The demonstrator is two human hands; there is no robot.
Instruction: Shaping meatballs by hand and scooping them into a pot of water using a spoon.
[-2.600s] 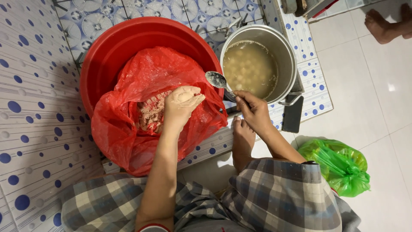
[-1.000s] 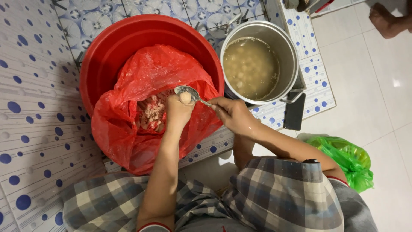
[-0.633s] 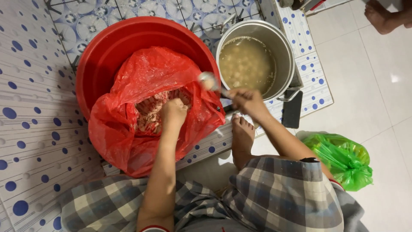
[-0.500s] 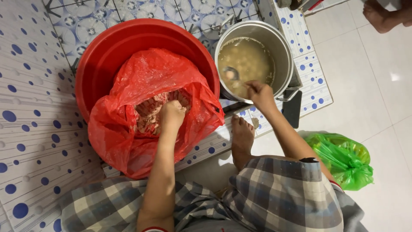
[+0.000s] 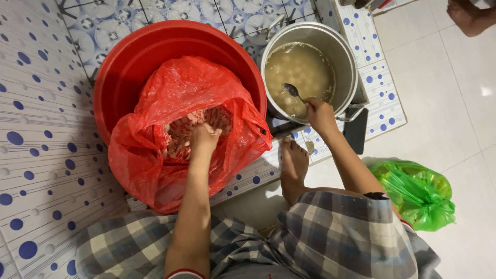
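- Nearest, checked shorts [image 5: 330, 232] over bent knees, a bare foot [image 5: 294, 165] on the tiled floor [image 5: 46, 155].
- Left hand [image 5: 204, 140] sunk into pink minced meat [image 5: 181, 134], fingers curled closed on a clump, inside the red plastic bag [image 5: 155, 170] lining the red basin [image 5: 134, 57].
- Right hand [image 5: 320, 114] gripping a metal spoon [image 5: 294, 92], bowl dipped in the steel pot [image 5: 346, 57] of cloudy broth [image 5: 302, 70].
- Beside the right knee, a green bag [image 5: 418, 194].

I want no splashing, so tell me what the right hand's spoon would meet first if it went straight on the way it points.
The right hand holds a small metal spoon pointing up-left over the round steel pot. Going straight on, it would probably meet the cloudy broth with pale balls first; its height above the surface is unclear.
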